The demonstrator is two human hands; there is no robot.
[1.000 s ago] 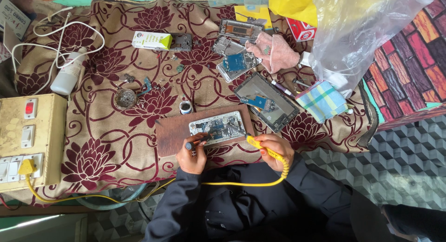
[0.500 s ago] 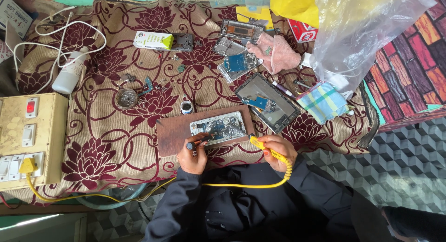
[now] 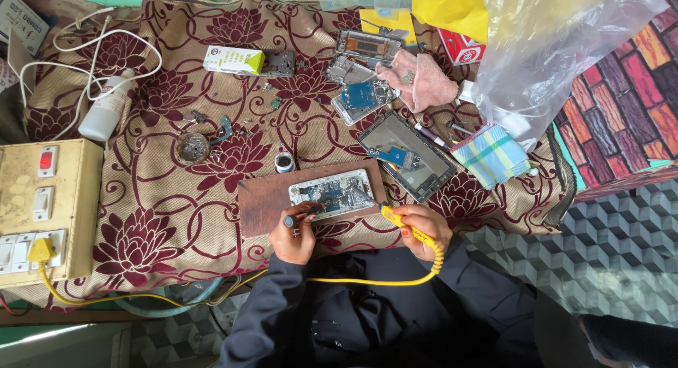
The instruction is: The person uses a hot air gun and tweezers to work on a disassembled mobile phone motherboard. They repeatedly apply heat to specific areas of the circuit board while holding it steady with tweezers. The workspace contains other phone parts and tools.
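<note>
An opened phone with its circuit board showing lies on a brown wooden board at the near edge of the table. My left hand grips a small dark-handled tool whose tip points at the phone's left part. My right hand holds a yellow soldering iron, its tip at the phone's right end. The iron's yellow cord loops down across my lap.
A floral cloth covers the table. A yellowed switch box sits at the left. Farther back lie an open phone shell, several phone parts, a white bottle, a small tin, a pink cloth, a checked cloth and a plastic bag.
Both hands stay at the phone with only slight shifts of the tools. Nothing else has moved.
</note>
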